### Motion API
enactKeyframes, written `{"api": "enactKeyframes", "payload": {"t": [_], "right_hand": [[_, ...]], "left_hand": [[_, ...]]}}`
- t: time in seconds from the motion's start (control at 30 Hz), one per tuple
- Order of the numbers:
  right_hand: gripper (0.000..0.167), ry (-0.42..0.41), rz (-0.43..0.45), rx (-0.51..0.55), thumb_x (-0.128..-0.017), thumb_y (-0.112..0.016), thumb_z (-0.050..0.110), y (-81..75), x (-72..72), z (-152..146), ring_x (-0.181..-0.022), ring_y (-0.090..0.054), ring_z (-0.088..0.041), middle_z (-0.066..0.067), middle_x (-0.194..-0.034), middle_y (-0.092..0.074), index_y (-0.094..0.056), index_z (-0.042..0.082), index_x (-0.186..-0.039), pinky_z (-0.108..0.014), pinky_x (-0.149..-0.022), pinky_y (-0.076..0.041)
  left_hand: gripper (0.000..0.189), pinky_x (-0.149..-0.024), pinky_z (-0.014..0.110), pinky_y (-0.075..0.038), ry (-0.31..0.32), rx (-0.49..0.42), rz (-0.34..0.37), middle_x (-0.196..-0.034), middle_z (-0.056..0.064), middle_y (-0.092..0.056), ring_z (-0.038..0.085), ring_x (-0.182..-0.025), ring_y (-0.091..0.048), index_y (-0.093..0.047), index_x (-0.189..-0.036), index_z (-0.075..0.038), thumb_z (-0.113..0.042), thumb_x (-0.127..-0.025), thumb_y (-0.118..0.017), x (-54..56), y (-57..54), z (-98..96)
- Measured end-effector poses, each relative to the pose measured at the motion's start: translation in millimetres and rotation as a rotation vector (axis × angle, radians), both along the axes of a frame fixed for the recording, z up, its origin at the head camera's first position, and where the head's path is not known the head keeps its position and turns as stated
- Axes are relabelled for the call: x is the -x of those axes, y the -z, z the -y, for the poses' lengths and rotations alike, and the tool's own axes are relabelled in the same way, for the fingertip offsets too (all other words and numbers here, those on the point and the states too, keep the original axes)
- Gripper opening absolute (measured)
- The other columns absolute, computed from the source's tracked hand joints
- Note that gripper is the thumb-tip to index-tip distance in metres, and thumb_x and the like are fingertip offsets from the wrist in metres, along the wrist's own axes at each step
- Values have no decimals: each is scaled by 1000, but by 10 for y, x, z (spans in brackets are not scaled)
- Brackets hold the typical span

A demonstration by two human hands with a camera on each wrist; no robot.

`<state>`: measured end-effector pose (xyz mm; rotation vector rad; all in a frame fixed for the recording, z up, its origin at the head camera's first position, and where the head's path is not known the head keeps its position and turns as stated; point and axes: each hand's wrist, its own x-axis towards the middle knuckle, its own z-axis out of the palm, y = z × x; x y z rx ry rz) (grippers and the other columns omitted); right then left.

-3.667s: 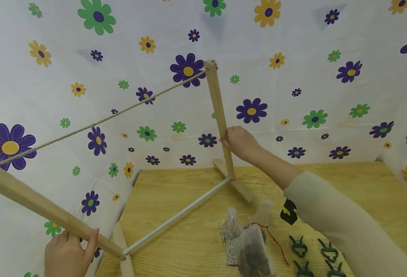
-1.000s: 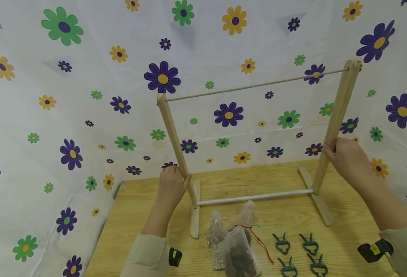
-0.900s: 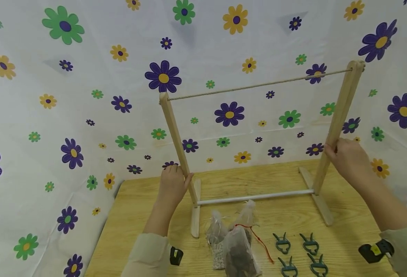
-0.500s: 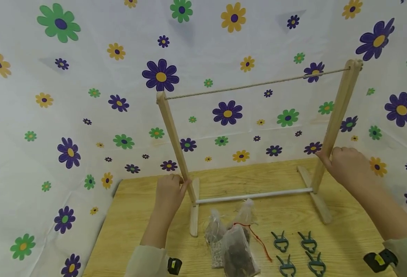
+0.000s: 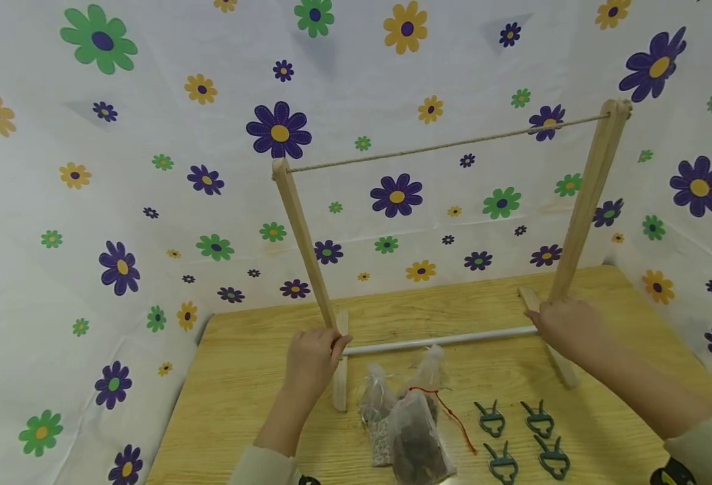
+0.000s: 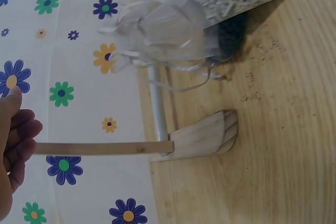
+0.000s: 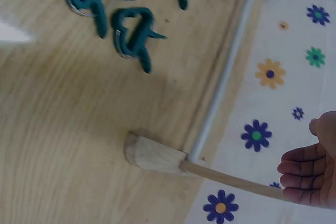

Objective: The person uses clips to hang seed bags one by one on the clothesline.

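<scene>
A wooden stand rises on the table, two posts joined by a twisted rope at the top and a white rod low down. My left hand overlaps the foot of its left post. Over the right post's lower end is my right hand. In the left wrist view the left hand has loosely bent fingers, the post running behind them. Relaxed fingers show on the right hand in the right wrist view, its thumb apart. Neither hand visibly grips a post; contact is unclear.
Sheer drawstring bags with dark contents lie before the stand, beside a packet of pale pieces and a red cord. Several green spring clips sit to their right. Flower-printed cloth surrounds the wooden table.
Earlier, both hands gripped the posts and turned the stand from a slant to face me. Over the last half second both hands slid lower, and the stand stayed put.
</scene>
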<state>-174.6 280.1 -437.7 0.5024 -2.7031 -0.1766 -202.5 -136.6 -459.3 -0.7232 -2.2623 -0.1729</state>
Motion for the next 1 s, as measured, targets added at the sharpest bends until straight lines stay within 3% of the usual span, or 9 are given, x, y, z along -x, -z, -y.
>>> {"api": "enactKeyframes", "payload": {"t": [0.03, 0.07, 0.17, 0.27, 0.4, 0.53, 0.73, 1.0], "right_hand": [[71, -16, 5, -10, -97, 1, 45, 52, -11, 28, -40, -29, -11, 1, -46, -31, -40, 7, -53, -25, -35, -29], [70, -28, 3, -22, -97, -1, 45, 95, -22, 54, -40, -29, -11, 1, -46, -30, -39, 8, -53, -25, -35, -30], [56, -34, 52, -40, -102, -36, 36, 192, -55, 117, -41, -30, -11, 0, -47, -31, -41, 7, -55, -26, -36, -31], [44, -11, 157, -12, -89, -63, 24, 259, -93, 143, -42, -28, -11, 1, -47, -31, -41, 9, -54, -25, -37, -28], [50, 38, 342, 43, -90, -59, 30, 323, -141, 144, -42, -21, -8, 6, -45, -24, -36, 15, -48, -23, -39, -19], [51, 50, 490, 69, -91, -59, 35, 382, -163, 157, -42, -21, -7, 7, -46, -25, -37, 16, -49, -22, -41, -21], [52, 34, 566, 99, -89, -63, 36, 473, -194, 217, -43, -20, -6, 7, -48, -23, -36, 16, -49, -20, -41, -19], [41, 59, 766, 160, -81, -72, 39, 453, -144, 258, -52, -36, -10, 2, -59, -42, -50, 10, -61, -24, -48, -32]], "left_hand": [[20, -51, 31, -44, -7, 2, 9, -62, 0, -65, 16, -55, -61, -68, -70, -10, -26, -76, -78, -22, 19, -12], [20, -51, 31, -45, -13, 4, 16, -62, -1, -65, 15, -54, -60, -68, -71, -11, -27, -75, -79, -45, 38, -26], [20, -51, 29, -45, 2, -11, 45, -62, -2, -64, 11, -53, -58, -67, -73, -11, -23, -71, -82, -114, 96, -78], [21, -50, 26, -45, 22, -29, 100, -62, -2, -63, 10, -52, -57, -66, -74, -10, -21, -69, -84, -170, 165, -141], [19, -46, 22, -44, -8, -70, 281, -64, -1, -63, 9, -52, -57, -67, -78, -9, -21, -72, -82, -234, 230, -223], [15, -47, 20, -46, -16, -78, 460, -68, 0, -65, 10, -57, -61, -70, -83, -8, -19, -77, -77, -320, 208, -286], [15, -49, 18, -48, 107, -26, 523, -70, 0, -70, 10, -58, -64, -72, -83, -9, -24, -84, -71, -458, 185, -369], [21, -52, 15, -47, 237, -46, 589, -72, 1, -70, 6, -60, -62, -73, -83, -8, -29, -83, -72, -603, 185, -502]]}}
